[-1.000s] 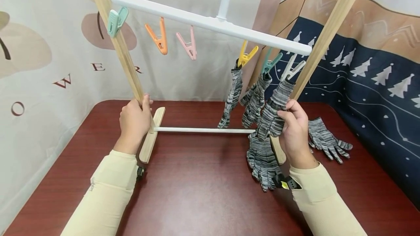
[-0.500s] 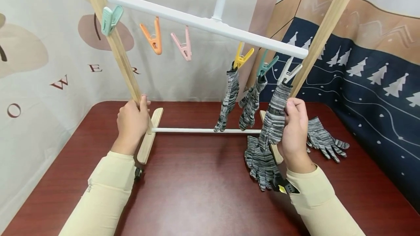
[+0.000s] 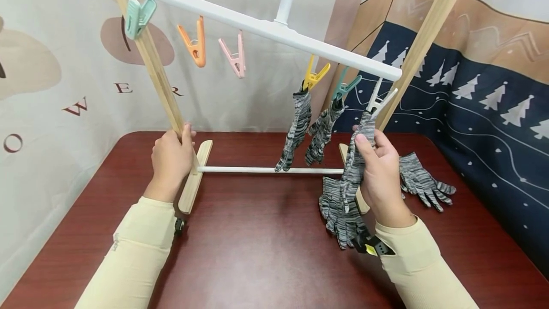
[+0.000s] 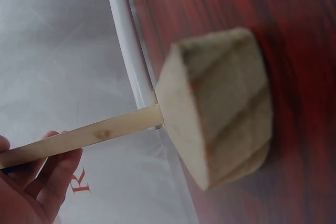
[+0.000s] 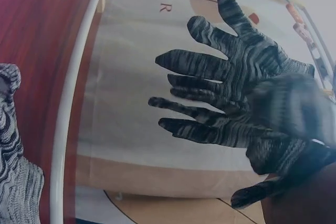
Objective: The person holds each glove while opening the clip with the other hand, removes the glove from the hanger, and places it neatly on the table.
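In the head view my left hand (image 3: 172, 161) grips the left wooden post (image 3: 156, 70) of a drying rack, low down. The left wrist view shows its fingers round the post (image 4: 89, 134). My right hand (image 3: 382, 175) pinches a grey-black knit glove (image 3: 353, 170), thumb in front, other fingers mostly behind. This glove hangs, seen nearly edge-on, from a white clothespin (image 3: 379, 101). Left of it, a teal clothespin (image 3: 347, 87) and a yellow clothespin (image 3: 316, 77) each carry a similar glove. All hang below a tilted white hanger bar (image 3: 266, 27).
Orange (image 3: 197, 49) and pink clothespins (image 3: 237, 58) hang without gloves. A mint clothespin (image 3: 139, 18) is at the bar's left end. One loose glove (image 3: 332, 199) lies under the hanging one, another (image 3: 424, 180) at the right. A white crossbar (image 3: 240, 169) spans the rack's wooden feet (image 3: 195, 180).
The held glove has turned from broadside to nearly edge-on, and my right thumb now lies across it. The hanger's left end has risen slightly. My left hand stays on the post.
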A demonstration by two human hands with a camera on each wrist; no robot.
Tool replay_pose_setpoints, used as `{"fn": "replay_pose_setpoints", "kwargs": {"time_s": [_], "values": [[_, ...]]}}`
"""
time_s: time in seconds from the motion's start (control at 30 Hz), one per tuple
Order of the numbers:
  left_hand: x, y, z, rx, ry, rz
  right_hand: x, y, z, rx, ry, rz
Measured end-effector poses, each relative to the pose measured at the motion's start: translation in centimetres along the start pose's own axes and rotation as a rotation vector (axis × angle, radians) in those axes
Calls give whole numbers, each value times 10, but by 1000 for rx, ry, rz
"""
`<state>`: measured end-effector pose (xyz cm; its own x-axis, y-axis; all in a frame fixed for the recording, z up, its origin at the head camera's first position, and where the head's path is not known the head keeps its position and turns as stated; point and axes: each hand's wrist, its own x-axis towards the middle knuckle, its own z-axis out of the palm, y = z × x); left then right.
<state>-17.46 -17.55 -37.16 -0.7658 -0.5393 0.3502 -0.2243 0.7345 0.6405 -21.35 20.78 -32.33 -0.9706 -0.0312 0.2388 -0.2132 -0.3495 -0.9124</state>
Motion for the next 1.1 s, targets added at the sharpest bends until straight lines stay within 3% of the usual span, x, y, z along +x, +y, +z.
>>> {"fn": "replay_pose_setpoints", "kwargs": {"time_s": [0.17,0.3,0.43,0.5,0.57,0.7,0.77,0.83,0.93,1.1], "values": [[3,4,-1,11,-14,7,-1,-4,-2,3,43,17],[5,7,-2,24,-21,0,-2,-5,-2,22,27,9],[6,12,-1,-18,23,-16,-4,-5,-1,32,14,-10],[6,17,-2,-110,110,-8,-5,-4,-1,34,12,-18],[5,22,-3,-215,270,51,-5,-3,0,28,7,-21],[-4,39,-6,-386,620,271,-6,-1,2,20,-27,-7],[-14,54,-7,-450,703,377,-6,-1,3,19,-43,-1],[-24,77,-7,-525,695,481,-6,-2,3,17,-51,-2],[-38,116,-11,-541,564,647,-4,-2,2,10,-47,-7],[-48,184,-16,-369,314,907,-2,0,3,-15,-51,-5]]}}
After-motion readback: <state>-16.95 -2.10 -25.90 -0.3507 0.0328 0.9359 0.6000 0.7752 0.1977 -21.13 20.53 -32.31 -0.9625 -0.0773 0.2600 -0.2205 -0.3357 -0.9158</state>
